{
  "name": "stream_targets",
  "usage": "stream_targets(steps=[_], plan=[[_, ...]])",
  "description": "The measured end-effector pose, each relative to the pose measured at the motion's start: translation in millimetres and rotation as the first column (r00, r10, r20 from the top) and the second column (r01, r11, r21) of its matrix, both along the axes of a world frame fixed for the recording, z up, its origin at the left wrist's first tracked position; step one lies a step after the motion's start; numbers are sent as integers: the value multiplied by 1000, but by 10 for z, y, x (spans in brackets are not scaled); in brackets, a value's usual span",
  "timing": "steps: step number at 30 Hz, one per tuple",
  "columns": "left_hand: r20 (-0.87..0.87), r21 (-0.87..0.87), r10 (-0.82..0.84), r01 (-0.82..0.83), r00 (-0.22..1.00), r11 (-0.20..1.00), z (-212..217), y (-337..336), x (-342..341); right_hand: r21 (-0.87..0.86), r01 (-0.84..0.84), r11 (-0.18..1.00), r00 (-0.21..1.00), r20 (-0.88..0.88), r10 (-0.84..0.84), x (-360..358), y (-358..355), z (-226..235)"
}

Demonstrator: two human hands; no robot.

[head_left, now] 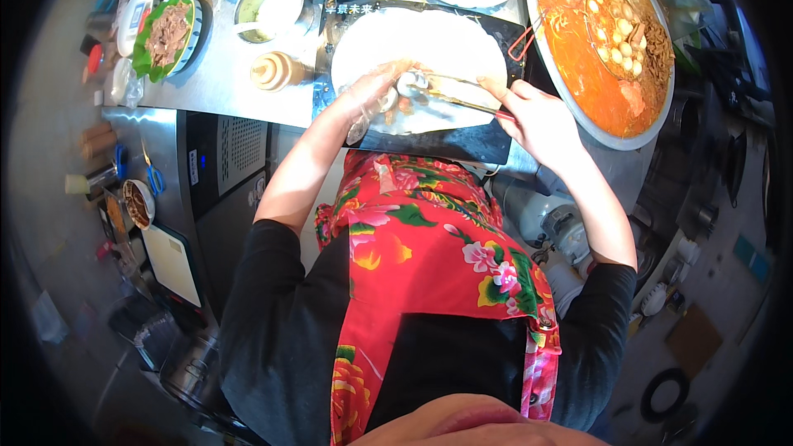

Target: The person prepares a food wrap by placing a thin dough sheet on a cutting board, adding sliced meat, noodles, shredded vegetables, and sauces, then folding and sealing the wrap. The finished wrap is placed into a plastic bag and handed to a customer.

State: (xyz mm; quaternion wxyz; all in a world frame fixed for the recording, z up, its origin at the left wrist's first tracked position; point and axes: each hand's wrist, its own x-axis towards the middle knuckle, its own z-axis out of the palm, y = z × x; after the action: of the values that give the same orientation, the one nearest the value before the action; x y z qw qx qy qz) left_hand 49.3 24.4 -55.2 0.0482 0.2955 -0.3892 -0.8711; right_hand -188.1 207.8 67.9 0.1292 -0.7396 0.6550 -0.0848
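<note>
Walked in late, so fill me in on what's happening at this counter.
A person in a red floral apron is working with both bare hands over a pale round surface. The right hand grips a long slim utensil that reaches toward the left hand, which is beside a small whitish lump; blur hides exactly what that is. To the right is a large basin of orange-red broth; a squeeze bottle stands to the left.
</note>
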Motion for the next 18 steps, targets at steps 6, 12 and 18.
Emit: stream_targets(steps=[6,12,18], plan=[[-97,8,-55,56,994,998,-127,32,141,230,116,966,987,84,-139,52,53,-20],[78,-295,-216,229,973,928,37,0,71,227,57,972,997,-62,-44,28,17,133],[244,-301,-333,397,911,867,203,-55,7,223,38,974,999,-32,-32,-4,22,122]])
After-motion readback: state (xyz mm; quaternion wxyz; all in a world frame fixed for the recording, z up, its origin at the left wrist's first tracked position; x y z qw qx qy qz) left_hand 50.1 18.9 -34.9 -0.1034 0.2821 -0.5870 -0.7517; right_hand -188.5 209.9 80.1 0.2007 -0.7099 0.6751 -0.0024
